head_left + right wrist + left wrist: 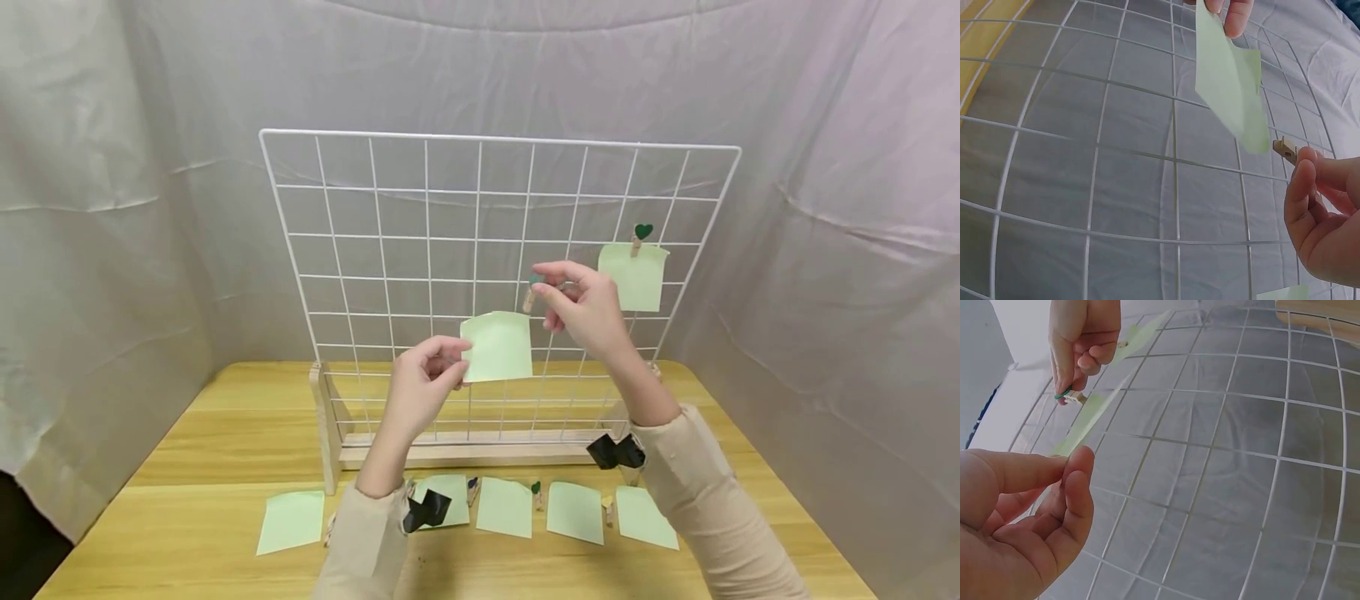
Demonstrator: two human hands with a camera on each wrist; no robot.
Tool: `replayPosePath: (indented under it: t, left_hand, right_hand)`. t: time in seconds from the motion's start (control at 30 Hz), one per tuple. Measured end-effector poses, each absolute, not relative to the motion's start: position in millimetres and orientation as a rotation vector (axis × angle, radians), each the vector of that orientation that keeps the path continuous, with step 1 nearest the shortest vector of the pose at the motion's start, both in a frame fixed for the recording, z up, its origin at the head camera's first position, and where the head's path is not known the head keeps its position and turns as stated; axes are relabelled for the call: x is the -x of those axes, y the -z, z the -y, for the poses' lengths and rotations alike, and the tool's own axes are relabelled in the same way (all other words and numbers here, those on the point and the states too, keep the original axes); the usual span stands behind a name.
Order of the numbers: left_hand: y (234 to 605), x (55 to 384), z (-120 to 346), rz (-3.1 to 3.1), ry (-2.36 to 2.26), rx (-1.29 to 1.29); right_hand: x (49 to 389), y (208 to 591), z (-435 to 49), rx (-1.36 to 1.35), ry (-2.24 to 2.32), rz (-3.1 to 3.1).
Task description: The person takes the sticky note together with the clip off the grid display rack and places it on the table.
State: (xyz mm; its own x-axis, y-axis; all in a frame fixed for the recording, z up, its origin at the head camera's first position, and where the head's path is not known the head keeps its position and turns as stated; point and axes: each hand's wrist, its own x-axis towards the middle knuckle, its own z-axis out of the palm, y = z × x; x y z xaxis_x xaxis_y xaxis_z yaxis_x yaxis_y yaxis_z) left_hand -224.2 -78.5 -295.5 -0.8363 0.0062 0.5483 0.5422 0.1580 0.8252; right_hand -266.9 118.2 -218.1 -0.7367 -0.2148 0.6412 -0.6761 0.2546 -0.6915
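Note:
Between thumb and fingers my left hand (424, 380) pinches the left edge of a pale green paper square (498, 348), held up before the white wire grid (480, 239). Just above the paper's upper right corner, my right hand (587, 307) pinches a small wooden clothespin (529, 298) with a green ornament on its top end. In the right wrist view the clothespin's tip (1284, 149) points at the paper's edge, a small gap apart. Another green square (633, 279) hangs at the grid's right side, under a clothespin with a dark green heart (642, 232).
The grid stands in a wooden base (465, 454) on a wood-grain table (195, 500). In front lies a row of several green squares (504, 508) with small clothespins (537, 493) among them. Grey cloth (187, 250) hangs behind and at both sides.

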Motion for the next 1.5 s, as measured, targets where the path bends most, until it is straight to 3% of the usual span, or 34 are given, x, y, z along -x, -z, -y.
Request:
replayPosePath:
  t: [1.5]
  left_hand:
    - [355.3,197.1,123.5,2.300,1.677,0.335]
  right_hand:
    - [265.8,296.5,-102.9,-0.820,-1.758,2.345]
